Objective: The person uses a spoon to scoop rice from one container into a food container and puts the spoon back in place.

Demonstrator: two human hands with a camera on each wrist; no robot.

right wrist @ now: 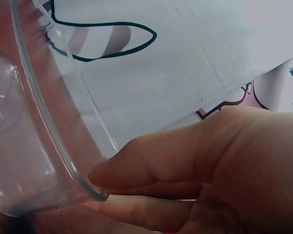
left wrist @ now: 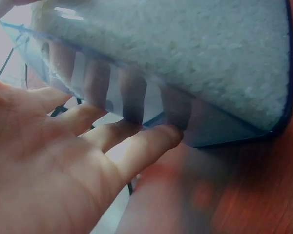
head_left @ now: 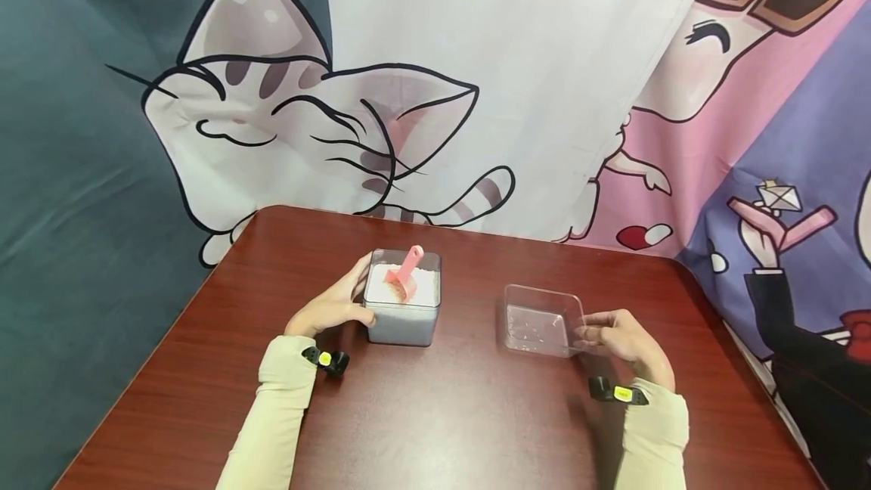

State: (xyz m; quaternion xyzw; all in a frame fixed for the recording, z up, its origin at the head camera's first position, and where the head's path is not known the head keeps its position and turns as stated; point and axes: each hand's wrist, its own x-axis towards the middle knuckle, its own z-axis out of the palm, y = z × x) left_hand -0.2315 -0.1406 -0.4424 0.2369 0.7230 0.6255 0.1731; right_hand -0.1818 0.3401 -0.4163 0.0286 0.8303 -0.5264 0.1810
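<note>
Because it is filled well up with white rice [head_left: 427, 286], the grey-tinted container [head_left: 403, 325], left of centre on the table [head_left: 469, 414], should prove heavy for its bulk, its walls stiff and perhaps slick, its grains apt to spill if tipped; two opposite walls, held low, would likely give the surest grip; the left hand [head_left: 330, 308] has its fingers spread and nearly straight against the left wall, thumb at the near corner; the pink scoop [head_left: 406, 275], tilted in the rice with its handle up, looks light and is best taken by that handle; well apart to the right, the clear box [head_left: 544, 299], a few pale specks on its floor, looks light, rigid and liable to crack if dropped, so its rim suits a pinch; the right hand [head_left: 622, 335] pinches it there, at the right side, thumb and fingers close together on the thin wall; whether the box sits flat I cannot tell; counted, that makes one container, one clear box, one scoop and two hands; farther out come two sleeves [head_left: 272, 414], two wrist cameras [head_left: 327, 359], one table and, behind it, printed cloth [head_left: 544, 59] with one cartoon cat [head_left: 272, 134].
</note>
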